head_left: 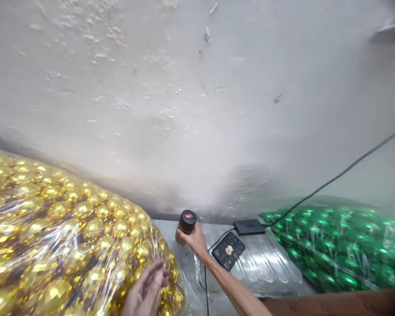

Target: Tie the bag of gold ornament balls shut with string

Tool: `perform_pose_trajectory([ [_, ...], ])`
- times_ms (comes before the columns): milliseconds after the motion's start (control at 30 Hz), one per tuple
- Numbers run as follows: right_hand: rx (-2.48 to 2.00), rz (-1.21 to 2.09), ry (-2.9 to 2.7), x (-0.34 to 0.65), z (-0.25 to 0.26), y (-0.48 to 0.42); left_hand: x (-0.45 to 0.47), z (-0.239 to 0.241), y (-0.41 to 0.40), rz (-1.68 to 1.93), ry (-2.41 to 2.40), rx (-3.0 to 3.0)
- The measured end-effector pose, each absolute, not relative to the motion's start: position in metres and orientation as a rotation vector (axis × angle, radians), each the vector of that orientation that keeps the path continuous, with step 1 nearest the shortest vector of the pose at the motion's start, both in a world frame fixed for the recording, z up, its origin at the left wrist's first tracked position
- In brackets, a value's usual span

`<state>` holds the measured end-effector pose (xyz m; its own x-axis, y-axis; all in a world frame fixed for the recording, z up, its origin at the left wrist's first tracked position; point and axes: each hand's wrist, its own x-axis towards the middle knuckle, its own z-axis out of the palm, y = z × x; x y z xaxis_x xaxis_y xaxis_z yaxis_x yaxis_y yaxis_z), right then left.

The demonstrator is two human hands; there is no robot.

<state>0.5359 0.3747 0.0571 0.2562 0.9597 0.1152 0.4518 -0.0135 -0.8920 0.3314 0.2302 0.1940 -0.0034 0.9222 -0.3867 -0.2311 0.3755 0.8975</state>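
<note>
My right hand reaches forward and grips a small bottle with a black cap, held near the wall at the back of the surface. My left hand rests with loose fingers on a large clear plastic bag of gold faceted balls at the left. The bottle's body is mostly hidden behind my fingers.
A black controller with buttons and a black box with a cable lie on a plastic-covered surface. A bag of green balls fills the right. A rough white wall stands behind.
</note>
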Motion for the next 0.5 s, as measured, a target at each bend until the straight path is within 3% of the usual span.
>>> perform_pose_trajectory([
  [300, -0.916, 0.893, -1.706, 0.456, 0.288, 0.202, 0.228, 0.309, 0.167, 1.285, 1.088, 1.559],
  [400, -0.779, 1.115, -1.779, 0.403, 0.322, 0.124, 0.189, 0.345, 0.114, 1.275, 0.940, 1.681],
  [500, -0.617, 1.231, -1.838, 0.350, 0.321, 0.056, 0.149, 0.365, 0.051, 1.125, 0.771, 1.650],
])
